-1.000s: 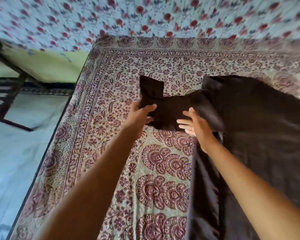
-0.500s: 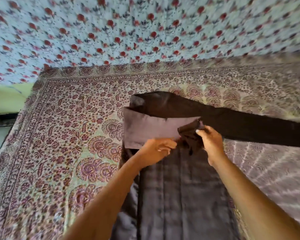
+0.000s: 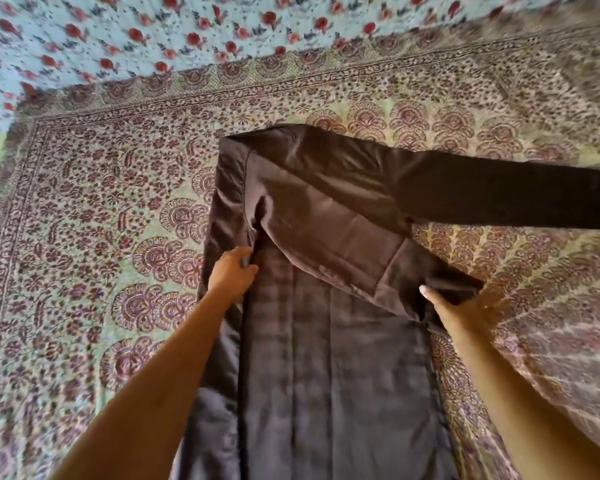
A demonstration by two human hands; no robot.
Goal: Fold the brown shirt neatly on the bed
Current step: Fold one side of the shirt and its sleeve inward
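The dark brown shirt (image 3: 326, 393) of smooth, faintly glossy cloth lies flat and lengthwise on the patterned bed (image 3: 101, 237). Its left side is turned in as a narrow strip. One sleeve (image 3: 326, 233) slants folded across the chest; the other sleeve (image 3: 499, 192) stretches straight out to the right.

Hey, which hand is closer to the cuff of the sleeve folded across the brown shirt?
Right. The right hand pinches that cuff at the right edge of the brown shirt; the left hand touches the opposite left edge, apart from it.
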